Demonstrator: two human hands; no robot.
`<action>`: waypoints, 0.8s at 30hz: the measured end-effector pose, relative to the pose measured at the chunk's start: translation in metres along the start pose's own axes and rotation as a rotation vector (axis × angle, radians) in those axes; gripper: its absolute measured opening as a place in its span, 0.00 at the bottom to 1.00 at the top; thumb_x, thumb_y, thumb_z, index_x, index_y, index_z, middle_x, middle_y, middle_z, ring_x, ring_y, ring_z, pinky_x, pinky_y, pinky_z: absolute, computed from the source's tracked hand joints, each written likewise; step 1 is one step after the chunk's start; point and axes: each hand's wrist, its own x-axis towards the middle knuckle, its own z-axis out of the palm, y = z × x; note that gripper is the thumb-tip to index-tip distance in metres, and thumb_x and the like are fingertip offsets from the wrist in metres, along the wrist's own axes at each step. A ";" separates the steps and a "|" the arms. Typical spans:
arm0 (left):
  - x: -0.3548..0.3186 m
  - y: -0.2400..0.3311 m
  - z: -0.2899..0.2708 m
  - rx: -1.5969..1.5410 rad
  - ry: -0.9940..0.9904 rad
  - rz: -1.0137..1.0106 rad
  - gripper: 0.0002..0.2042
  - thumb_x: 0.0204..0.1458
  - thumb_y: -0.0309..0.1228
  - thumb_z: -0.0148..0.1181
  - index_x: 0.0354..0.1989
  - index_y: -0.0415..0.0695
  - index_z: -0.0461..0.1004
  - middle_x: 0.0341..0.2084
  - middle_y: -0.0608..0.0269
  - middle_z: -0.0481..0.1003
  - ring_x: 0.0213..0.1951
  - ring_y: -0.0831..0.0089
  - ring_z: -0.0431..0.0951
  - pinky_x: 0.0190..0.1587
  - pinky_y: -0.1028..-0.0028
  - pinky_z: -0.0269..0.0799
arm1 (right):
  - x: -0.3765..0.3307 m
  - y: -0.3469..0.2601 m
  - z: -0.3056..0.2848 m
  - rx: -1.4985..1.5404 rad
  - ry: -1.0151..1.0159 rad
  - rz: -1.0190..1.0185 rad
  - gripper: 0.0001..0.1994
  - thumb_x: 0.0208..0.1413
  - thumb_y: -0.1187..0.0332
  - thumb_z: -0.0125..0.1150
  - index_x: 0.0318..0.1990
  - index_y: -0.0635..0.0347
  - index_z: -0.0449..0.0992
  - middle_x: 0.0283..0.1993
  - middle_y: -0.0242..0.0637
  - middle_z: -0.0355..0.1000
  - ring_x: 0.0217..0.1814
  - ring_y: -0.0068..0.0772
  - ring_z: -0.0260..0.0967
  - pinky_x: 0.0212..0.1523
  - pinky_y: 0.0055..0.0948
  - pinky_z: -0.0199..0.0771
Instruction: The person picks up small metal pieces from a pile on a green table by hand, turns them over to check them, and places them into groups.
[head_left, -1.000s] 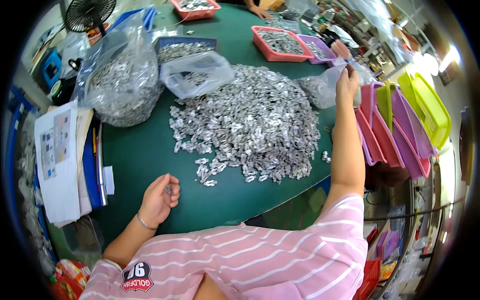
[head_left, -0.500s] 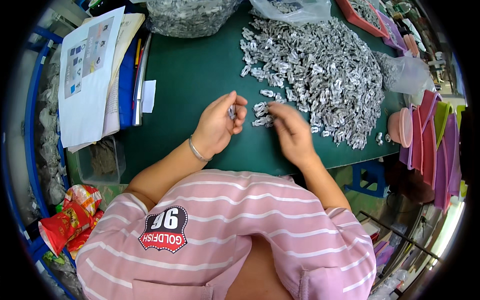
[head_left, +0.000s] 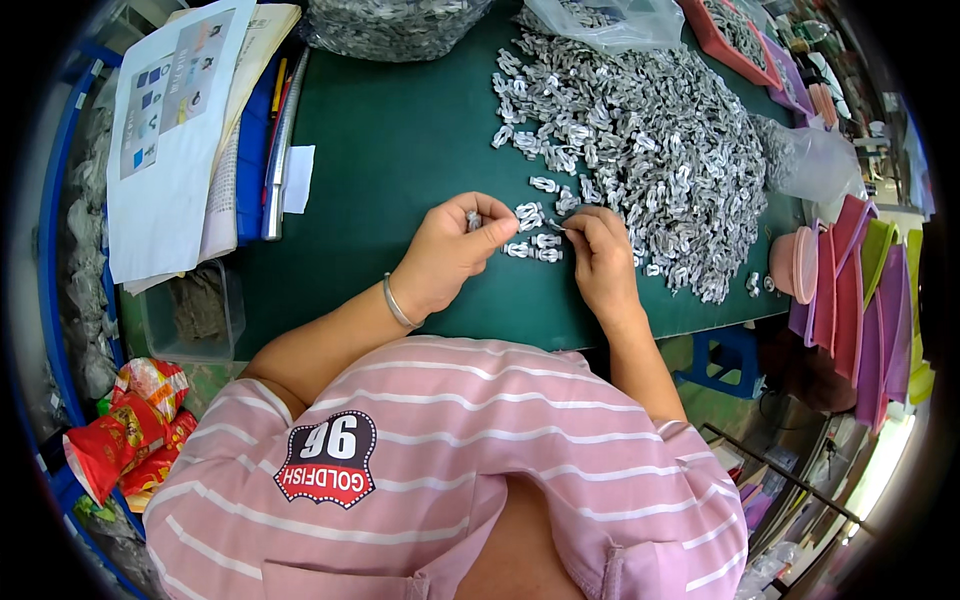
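Note:
My left hand [head_left: 441, 258], with a bangle at the wrist, is curled with a small silver metal piece [head_left: 474, 220] showing between its fingers. Thumb and forefinger reach toward a few loose looped metal pieces [head_left: 533, 249] on the green table. On the other side of these, my right hand [head_left: 606, 268] pinches a small silver metal piece [head_left: 558, 228] at its fingertips. A large heap of similar metal pieces [head_left: 660, 160] spreads beyond and to the right of my right hand.
A green tabletop [head_left: 380, 130] lies under everything. Papers [head_left: 165, 220] and pens are at the left, a full clear bag [head_left: 395, 25] at the back. A plastic bag [head_left: 820, 155], pink cup [head_left: 795, 265] and red tray [head_left: 735, 45] sit at the right. A blue stool [head_left: 722, 362] stands below.
My left hand has turned, its thumb now stretched toward the loose pieces. My right hand has drawn slightly right and now pinches a piece. The view has shifted a little.

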 end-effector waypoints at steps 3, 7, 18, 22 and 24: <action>-0.003 0.000 0.005 0.250 0.020 0.081 0.08 0.48 0.26 0.60 0.36 0.39 0.71 0.23 0.71 0.67 0.21 0.88 0.61 0.21 0.89 0.57 | -0.001 -0.009 -0.002 0.111 -0.013 0.097 0.05 0.48 0.82 0.54 0.33 0.65 0.71 0.30 0.40 0.70 0.33 0.39 0.68 0.32 0.28 0.68; -0.002 -0.009 0.003 0.376 0.006 0.189 0.10 0.46 0.25 0.61 0.37 0.37 0.72 0.25 0.70 0.69 0.24 0.87 0.64 0.27 0.88 0.62 | -0.006 -0.020 0.006 1.016 -0.106 0.532 0.04 0.55 0.80 0.48 0.36 0.68 0.70 0.34 0.36 0.70 0.36 0.22 0.70 0.34 0.19 0.72; 0.000 -0.005 -0.001 0.122 -0.005 0.029 0.09 0.49 0.26 0.58 0.37 0.35 0.73 0.23 0.65 0.72 0.19 0.83 0.66 0.19 0.84 0.62 | -0.005 -0.040 0.014 0.847 0.152 0.126 0.20 0.43 0.87 0.58 0.42 0.64 0.59 0.38 0.42 0.67 0.39 0.27 0.67 0.40 0.22 0.69; 0.002 -0.009 -0.002 0.113 -0.052 -0.005 0.09 0.52 0.26 0.55 0.38 0.34 0.72 0.25 0.64 0.73 0.21 0.82 0.68 0.21 0.83 0.65 | -0.003 -0.049 0.012 0.889 0.163 0.087 0.18 0.43 0.87 0.57 0.41 0.65 0.60 0.38 0.43 0.68 0.37 0.28 0.68 0.39 0.22 0.70; 0.003 -0.009 -0.001 -0.101 -0.076 -0.114 0.10 0.55 0.29 0.51 0.40 0.35 0.71 0.28 0.62 0.73 0.24 0.81 0.70 0.22 0.82 0.67 | 0.001 -0.051 0.007 0.835 0.112 0.046 0.16 0.43 0.87 0.58 0.39 0.65 0.62 0.39 0.44 0.69 0.36 0.28 0.68 0.38 0.22 0.70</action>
